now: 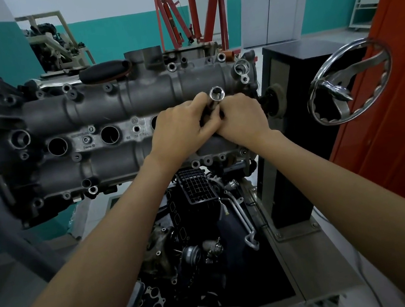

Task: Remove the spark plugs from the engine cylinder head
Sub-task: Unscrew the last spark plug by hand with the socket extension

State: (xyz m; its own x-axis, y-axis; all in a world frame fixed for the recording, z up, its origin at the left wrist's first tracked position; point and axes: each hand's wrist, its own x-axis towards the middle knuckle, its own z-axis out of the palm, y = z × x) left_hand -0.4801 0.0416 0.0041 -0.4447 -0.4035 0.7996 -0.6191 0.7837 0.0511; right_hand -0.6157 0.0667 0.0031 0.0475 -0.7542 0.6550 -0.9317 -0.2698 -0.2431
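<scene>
**Head view: both hands on the socket at the right-hand plug well**

Head camera looks down on a grey engine cylinder head [117,118] mounted on a stand, with both bare forearms reaching forward to its right part. The left hand [181,127] and the right hand [242,117] are pressed together, knuckles touching, and both curl their fingers around a chrome socket tool [216,94] that stands up between them. Its hollow upper end shows just above the fingers, tilted slightly toward the camera; the lower shaft is hidden inside the two grips, so whether it sits in a well cannot be told.

Left of the left hand, along the middle row of the head, two open round plug wells [84,142] show dark (nothing can be made out inside them), and a third well [155,121] is half covered by the left knuckles. No spark plug itself can be seen; any under the hands is hidden.

Well to the right of the right hand sits a chrome handwheel [350,84] on the stand, in front of an orange cabinet [401,86]. Below the wrists lies a black intake manifold [196,191] with a grid-patterned opening. Beyond the hands, past the head, stands a red engine hoist [175,12] against the teal-and-white wall.
</scene>
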